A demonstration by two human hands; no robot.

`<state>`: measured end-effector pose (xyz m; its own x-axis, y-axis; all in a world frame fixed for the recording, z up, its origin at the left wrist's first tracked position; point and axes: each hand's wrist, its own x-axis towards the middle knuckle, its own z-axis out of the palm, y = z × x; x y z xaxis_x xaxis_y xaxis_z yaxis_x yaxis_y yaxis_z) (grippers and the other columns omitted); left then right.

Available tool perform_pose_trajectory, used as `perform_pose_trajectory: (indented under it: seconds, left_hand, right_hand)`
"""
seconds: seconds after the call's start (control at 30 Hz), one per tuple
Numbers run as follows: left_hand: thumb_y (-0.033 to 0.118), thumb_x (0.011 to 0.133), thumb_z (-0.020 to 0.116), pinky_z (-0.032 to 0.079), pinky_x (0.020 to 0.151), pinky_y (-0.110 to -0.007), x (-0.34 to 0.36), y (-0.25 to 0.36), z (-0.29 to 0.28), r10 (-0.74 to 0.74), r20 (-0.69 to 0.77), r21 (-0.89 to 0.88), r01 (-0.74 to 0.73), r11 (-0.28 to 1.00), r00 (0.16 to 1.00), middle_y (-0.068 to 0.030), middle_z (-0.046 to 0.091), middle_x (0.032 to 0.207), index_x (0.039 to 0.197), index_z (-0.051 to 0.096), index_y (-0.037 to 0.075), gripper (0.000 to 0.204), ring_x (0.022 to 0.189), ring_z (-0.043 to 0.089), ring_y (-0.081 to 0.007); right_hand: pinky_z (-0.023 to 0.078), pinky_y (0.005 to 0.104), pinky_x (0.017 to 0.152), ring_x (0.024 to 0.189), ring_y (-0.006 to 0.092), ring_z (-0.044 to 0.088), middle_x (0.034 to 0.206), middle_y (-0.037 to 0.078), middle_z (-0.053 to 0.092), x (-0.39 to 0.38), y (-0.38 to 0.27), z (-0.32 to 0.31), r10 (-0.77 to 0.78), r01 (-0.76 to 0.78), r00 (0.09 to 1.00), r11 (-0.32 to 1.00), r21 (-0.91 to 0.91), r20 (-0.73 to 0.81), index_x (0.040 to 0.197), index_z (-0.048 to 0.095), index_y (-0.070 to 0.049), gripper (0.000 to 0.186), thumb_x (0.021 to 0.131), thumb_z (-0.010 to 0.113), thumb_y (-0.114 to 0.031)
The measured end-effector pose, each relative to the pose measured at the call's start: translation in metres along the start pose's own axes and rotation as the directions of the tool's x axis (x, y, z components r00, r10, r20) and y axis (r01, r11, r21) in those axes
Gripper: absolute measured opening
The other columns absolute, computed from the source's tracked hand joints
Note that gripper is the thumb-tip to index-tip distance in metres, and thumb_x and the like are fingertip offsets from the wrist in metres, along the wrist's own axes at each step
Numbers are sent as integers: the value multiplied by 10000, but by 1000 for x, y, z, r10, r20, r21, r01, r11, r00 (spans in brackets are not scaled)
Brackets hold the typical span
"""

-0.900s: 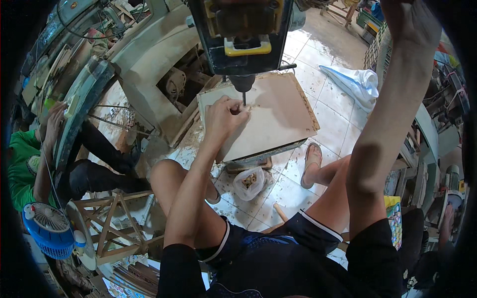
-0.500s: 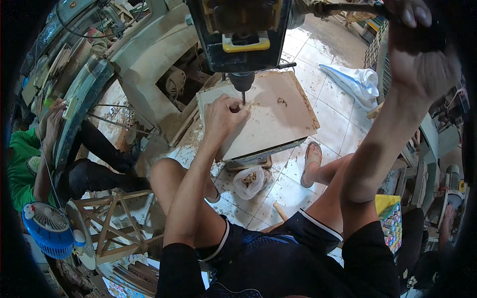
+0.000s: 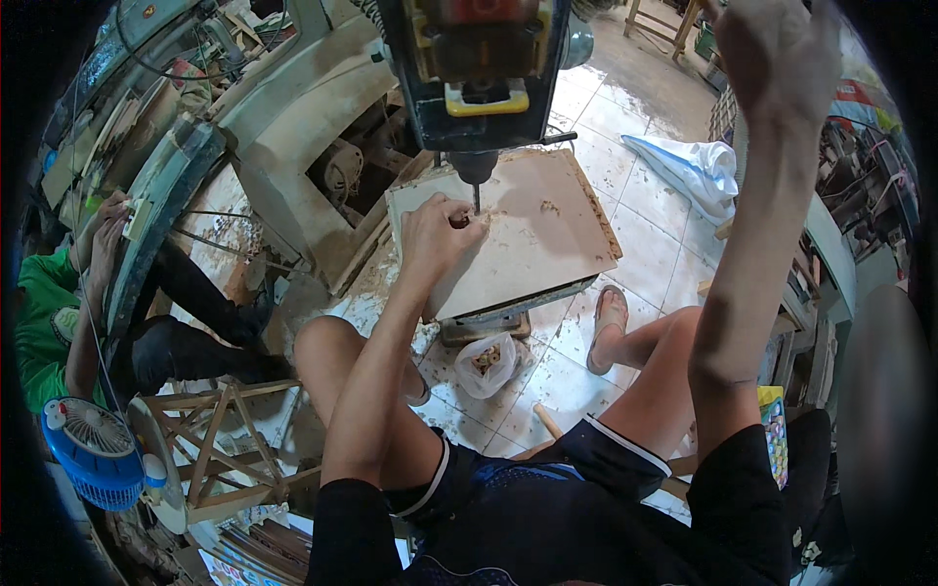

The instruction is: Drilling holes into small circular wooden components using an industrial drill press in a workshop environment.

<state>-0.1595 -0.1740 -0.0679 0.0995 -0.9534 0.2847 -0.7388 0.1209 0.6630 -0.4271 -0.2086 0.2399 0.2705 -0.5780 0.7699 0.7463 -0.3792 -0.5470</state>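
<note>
A drill press with a black and yellow head (image 3: 484, 93) stands in front of me, its thin drill bit (image 3: 477, 198) pointing down at a pale board (image 3: 532, 239). My left hand (image 3: 435, 239) rests on the board with thumb and forefinger pinched right beside the bit. Whatever small thing they hold is too hidden to name. Wood shavings (image 3: 550, 207) lie on the board, some close to the bit. My right hand (image 3: 782, 59) is raised at the upper right, fingers curled and partly cut off by the frame's edge; what it grips does not show.
Under the board a clear plastic bag (image 3: 486, 363) holds small wooden pieces. A white sack (image 3: 689, 171) lies on the tiled floor. At left a co-worker in a green shirt (image 3: 54, 327) holds a small pale block by a machine. A blue fan (image 3: 93, 449) and a wooden frame (image 3: 230, 444) stand nearby.
My right hand has swung up and left, and the lever that showed beside it is out of sight. The left hand stays at the bit. My view has shifted slightly.
</note>
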Motion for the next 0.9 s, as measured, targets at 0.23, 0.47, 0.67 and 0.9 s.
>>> perform_pose_trajectory:
  seconds: [0.23, 0.47, 0.67, 0.9]
  left_hand:
    - [358, 726, 791, 447, 820, -409, -4, 1, 0, -12, -44, 12, 12, 1000, 999, -107, 698, 917, 991, 798, 62, 397, 886, 684, -283]
    - [274, 914, 709, 480, 738, -285, -32, -36, -43, -495, -174, -672, 264, 692, 851, -7, 706, 869, 1055, 789, 47, 279, 772, 634, -118]
    - [501, 869, 729, 360, 821, -420, -67, -114, -59, -833, 366, -834, 543, -96, 415, 65, 590, 779, 961, 725, 201, 314, 814, 522, -121]
    - [419, 969, 618, 395, 738, -341, -142, -119, 26, -788, 554, -360, 931, 66, 270, -25, 671, 955, 1034, 696, 136, 301, 814, 563, -167]
  right_hand:
    - [383, 489, 1141, 1320, 347, 542, 1373, 215, 617, -75, 46, -109, 206, -340, 822, 925, -168, -531, 1438, 526, -50, 752, 1039, 390, -671]
    - [509, 468, 981, 1106, 280, 638, 1240, 146, 661, -193, 53, -202, 502, -516, 395, 814, 266, -769, 1276, 607, -67, 423, 1028, 568, -407]
    - [535, 412, 882, 1019, 275, 642, 1139, 141, 665, -227, 36, -254, 509, -365, 407, 852, 376, -758, 1188, 627, -17, 279, 1008, 587, -226]
    - [520, 398, 839, 923, 255, 624, 1125, 142, 655, -230, 34, -237, 506, -422, 429, 845, 330, -748, 1191, 618, 11, 289, 979, 621, -186]
